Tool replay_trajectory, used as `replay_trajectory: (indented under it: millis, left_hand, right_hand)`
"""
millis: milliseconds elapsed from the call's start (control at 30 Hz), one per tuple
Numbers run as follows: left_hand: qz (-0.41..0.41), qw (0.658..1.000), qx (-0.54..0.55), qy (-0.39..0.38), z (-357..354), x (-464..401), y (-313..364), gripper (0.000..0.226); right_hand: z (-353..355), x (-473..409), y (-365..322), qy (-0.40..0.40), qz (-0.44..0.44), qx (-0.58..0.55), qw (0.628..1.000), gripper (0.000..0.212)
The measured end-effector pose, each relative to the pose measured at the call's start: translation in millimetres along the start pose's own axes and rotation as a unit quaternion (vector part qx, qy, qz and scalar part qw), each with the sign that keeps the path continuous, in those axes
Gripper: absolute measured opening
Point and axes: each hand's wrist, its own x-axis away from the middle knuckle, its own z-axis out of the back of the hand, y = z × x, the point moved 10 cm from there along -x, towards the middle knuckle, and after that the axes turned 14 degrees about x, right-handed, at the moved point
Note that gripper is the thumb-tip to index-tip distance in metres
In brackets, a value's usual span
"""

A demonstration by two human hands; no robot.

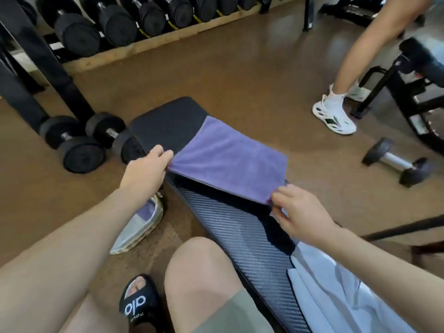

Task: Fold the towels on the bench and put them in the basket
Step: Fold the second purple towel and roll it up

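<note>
A purple towel (230, 157) lies doubled over on the black padded bench (168, 123), its near edge lifted off the pad. My left hand (146, 169) pinches the towel's near left corner. My right hand (300, 212) pinches the near right corner. A woven basket (146, 222) with a pale lining stands on the floor left of the bench, partly hidden by my left forearm; something purple shows inside it. A white cloth (336, 292) lies on the near end of the bench.
Dumbbells (84, 140) lie on the floor left of the bench, and a rack of them (120, 22) lines the back wall. Another dumbbell (396, 162) rests at the right. A person's leg in a white shoe (336, 114) stands by another bench (422, 68).
</note>
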Motion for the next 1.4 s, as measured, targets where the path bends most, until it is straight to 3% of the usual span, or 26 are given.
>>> replay_trajectory:
  millis: [133,267,333,400,500,533,567,667,800,933,1067,1133,1200,1267,1333,1400]
  left_hand:
    - [0.092,0.992,0.008,-0.086,-56,34,-28,0.034]
    - [0.167,0.979,0.106,-0.043,-55,43,-38,0.021]
    - [0.228,0.956,0.181,-0.02,-59,47,-49,0.023]
    - [0.348,0.885,0.31,0.004,-73,54,-66,0.026]
    - [0.482,0.675,0.555,0.065,-100,67,-71,0.039]
    - [0.494,0.639,0.585,0.08,-105,67,-69,0.044]
    - [0.493,0.635,0.587,0.089,-103,67,-67,0.043]
    - [0.467,0.707,0.516,0.128,-84,63,-69,0.025]
    - [0.44,0.782,0.42,0.135,-68,51,-80,0.023]
    - [0.401,0.821,0.388,0.123,-59,28,-84,0.023]
    - [0.44,0.798,0.401,0.095,-69,26,-91,0.03]
    - [0.474,0.751,0.453,0.078,-81,36,-84,0.037]
    - [0.487,0.69,0.53,0.078,-88,47,-61,0.045]
    - [0.485,0.649,0.581,0.081,-93,60,-36,0.054]
    - [0.482,0.635,0.6,0.068,-95,73,-10,0.058]
    - [0.484,0.646,0.589,0.044,-100,86,10,0.056]
  right_hand:
    - [-56,32,-46,-0.078,0.025,-0.039,0.996,0.006]
    - [-56,30,-61,-0.073,0.012,-0.06,0.995,0.006]
    - [-56,29,-67,-0.08,0.011,-0.067,0.995,0.007]
    - [-58,29,-67,-0.09,0.003,-0.081,0.993,0.008]
    - [-62,29,-75,-0.11,0.004,-0.105,0.988,0.008]
    - [-62,29,-78,-0.114,0.004,-0.107,0.988,0.008]
    - [-62,29,-81,-0.117,0.003,-0.11,0.987,0.008]
    - [-63,29,-86,-0.124,-0.013,-0.127,0.984,0.016]
    - [-67,27,-94,-0.121,-0.019,-0.12,0.985,0.012]
    - [-74,17,-106,-0.13,-0.033,-0.12,0.984,0.01]
    - [-78,6,-98,-0.182,-0.08,-0.246,0.949,0.018]
    - [-68,-6,-70,-0.154,-0.136,-0.306,0.93,0.014]
    - [-57,-19,-12,-0.079,-0.23,-0.279,0.929,0.01]
    - [-55,-24,54,-0.032,-0.331,-0.196,0.922,0.021]
    - [-68,-22,104,-0.086,-0.403,-0.099,0.906,0.047]
    - [-89,-12,132,-0.171,-0.446,-0.082,0.875,0.066]
